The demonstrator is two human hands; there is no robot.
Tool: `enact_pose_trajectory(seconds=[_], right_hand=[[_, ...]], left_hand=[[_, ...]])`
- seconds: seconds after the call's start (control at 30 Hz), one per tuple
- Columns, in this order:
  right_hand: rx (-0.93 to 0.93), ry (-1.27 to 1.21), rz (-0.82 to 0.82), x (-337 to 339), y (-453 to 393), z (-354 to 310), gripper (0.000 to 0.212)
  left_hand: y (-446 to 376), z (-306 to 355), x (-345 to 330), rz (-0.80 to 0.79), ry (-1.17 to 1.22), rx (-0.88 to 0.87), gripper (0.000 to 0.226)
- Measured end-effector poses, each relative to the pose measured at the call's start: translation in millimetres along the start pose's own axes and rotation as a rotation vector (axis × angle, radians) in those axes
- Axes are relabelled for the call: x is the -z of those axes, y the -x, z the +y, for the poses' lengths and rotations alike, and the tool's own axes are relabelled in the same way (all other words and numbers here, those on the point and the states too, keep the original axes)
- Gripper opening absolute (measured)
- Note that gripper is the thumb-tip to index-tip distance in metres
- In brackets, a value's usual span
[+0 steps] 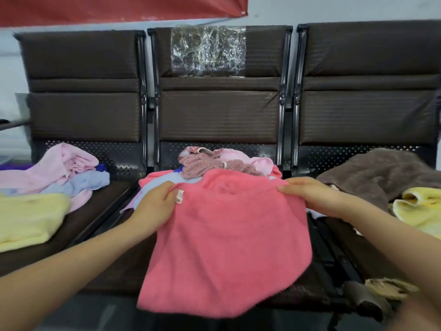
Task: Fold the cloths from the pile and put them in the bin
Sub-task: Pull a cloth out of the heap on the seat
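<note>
Pink cloth [226,240] held up over the middle seat [114,271] of a row of dark brown chairs, top edge running left to right between both hands, long axis hanging from far to near, lower hem drooping past the seat's near edge. Left hand [152,206] gripping the top left corner, fingers [167,189] curled and clamped on the fabric just beside a small white tag [180,196]. Right hand [310,194] gripping the top right corner, fingers likewise clamped on the edge. Behind the cloth, at the far part of the same seat, a mixed pile [214,163] of pink, patterned and pale blue cloths. On the left seat, a yellow towel [28,218] near, with pink and blue cloths [69,170] farther back. On the right seat, a brown towel [372,175] and a yellow cloth [420,206] to its near right. Crumpled clear plastic [207,51] taped on the middle backrest.
</note>
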State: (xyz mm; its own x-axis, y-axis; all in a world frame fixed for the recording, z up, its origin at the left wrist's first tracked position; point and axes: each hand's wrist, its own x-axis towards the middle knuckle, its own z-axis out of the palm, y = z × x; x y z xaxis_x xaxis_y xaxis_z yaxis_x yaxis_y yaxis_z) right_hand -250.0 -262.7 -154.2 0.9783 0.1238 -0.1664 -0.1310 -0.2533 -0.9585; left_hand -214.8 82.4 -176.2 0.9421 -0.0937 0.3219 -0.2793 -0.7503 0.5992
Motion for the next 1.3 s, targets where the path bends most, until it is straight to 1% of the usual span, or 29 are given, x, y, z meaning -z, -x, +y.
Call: enact_pose_trajectory(seconds=[0.07,0.13,0.17,0.2,0.27,0.33,0.37,0.43,0.47,0.57,0.63,0.7,0.73,0.77,0.83,0.9,0.93,1.0,1.1,1.13,1.2,1.27,1.3], right_hand=[[0.056,0.089,0.185,-2.0,-15.6,-1.9,0.021],[0.103,0.168,0.36,-3.4,-34.6,-3.5,0.021],[0.121,0.185,0.43,-2.1,-46.5,-3.2,0.026],[0.126,0.184,0.478,-0.7,-58.6,0.4,0.03],[0.111,0.21,0.533,3.2,-80.6,9.6,0.03],[0.064,0.306,0.496,4.5,-100.1,23.6,0.029],[0.026,0.383,0.428,2.2,-107.5,32.0,0.032],[-0.028,0.513,0.293,-5.3,-117.6,46.2,0.034],[-0.039,0.528,0.27,-7.3,-120.9,52.1,0.031],[-0.004,0.535,0.338,-2.1,-124.3,59.1,0.021],[0.059,0.51,0.416,6.3,-124.9,60.6,0.018],[0.112,0.434,0.468,11.0,-122.6,58.4,0.014],[0.125,0.403,0.462,11.4,-121.1,57.5,0.012],[0.124,0.383,0.43,10.9,-119.6,57.0,0.015],[0.09,0.363,0.319,8.1,-115.3,56.5,0.027],[0.061,0.389,0.23,8.1,-113.7,60.8,0.03],[0.068,0.414,0.22,8.8,-113.0,61.9,0.029],[0.103,0.407,0.247,10.7,-111.4,58.6,0.028],[0.15,0.281,0.265,7.6,-107.0,47.3,0.026],[0.154,0.25,0.246,5.8,-105.2,44.3,0.024],[0.155,0.253,0.206,2.9,-103.4,43.5,0.018],[0.145,0.356,0.205,3.0,-105.4,47.7,0.011],[0.137,0.425,0.216,2.2,-106.4,48.6,0.013]], left_hand=[[-20.9,-2.8,-6.2,0.041,-0.016,0.002,0.027],[-40.5,-6.0,-14.0,0.048,-0.043,0.037,0.022],[-51.2,-8.5,-19.0,0.039,-0.058,0.059,0.021],[-59.9,-11.4,-24.8,0.025,-0.068,0.077,0.022],[-73.5,-19.6,-35.5,-0.014,-0.108,0.111,0.026],[-83.4,-30.2,-47.8,-0.093,-0.18,0.105,0.032],[-86.6,-36.4,-54.6,-0.135,-0.208,0.106,0.034],[-87.9,-42.3,-64.0,-0.205,-0.242,0.151,0.029],[-86.8,-43.9,-66.5,-0.221,-0.241,0.169,0.025],[-86.5,-45.3,-65.4,-0.196,-0.139,0.194,0.024],[-86.9,-44.6,-60.3,-0.172,-0.056,0.176,0.029],[-87.7,-46.5,-56.6,-0.154,-0.005,0.169,0.035],[-88.1,-48.2,-55.8,-0.153,0.022,0.176,0.037],[-88.6,-50.7,-55.6,-0.164,0.054,0.192,0.037],[-87.1,-52.7,-55.4,-0.243,0.127,0.254,0.037],[-84.7,-52.6,-56.0,-0.324,0.185,0.301,0.039],[-84.5,-52.6,-55.5,-0.323,0.196,0.315,0.041],[-86.2,-50.9,-53.5,-0.255,0.213,0.329,0.038],[-87.6,-48.4,-51.3,-0.204,0.17,0.313,0.023],[-86.5,-47.7,-50.8,-0.208,0.141,0.308,0.024],[-84.1,-47.6,-51.3,-0.201,0.103,0.309,0.033],[-82.7,-45.0,-49.3,-0.192,0.072,0.309,0.04],[-81.9,-43.4,-48.3,-0.191,0.058,0.303,0.042]])
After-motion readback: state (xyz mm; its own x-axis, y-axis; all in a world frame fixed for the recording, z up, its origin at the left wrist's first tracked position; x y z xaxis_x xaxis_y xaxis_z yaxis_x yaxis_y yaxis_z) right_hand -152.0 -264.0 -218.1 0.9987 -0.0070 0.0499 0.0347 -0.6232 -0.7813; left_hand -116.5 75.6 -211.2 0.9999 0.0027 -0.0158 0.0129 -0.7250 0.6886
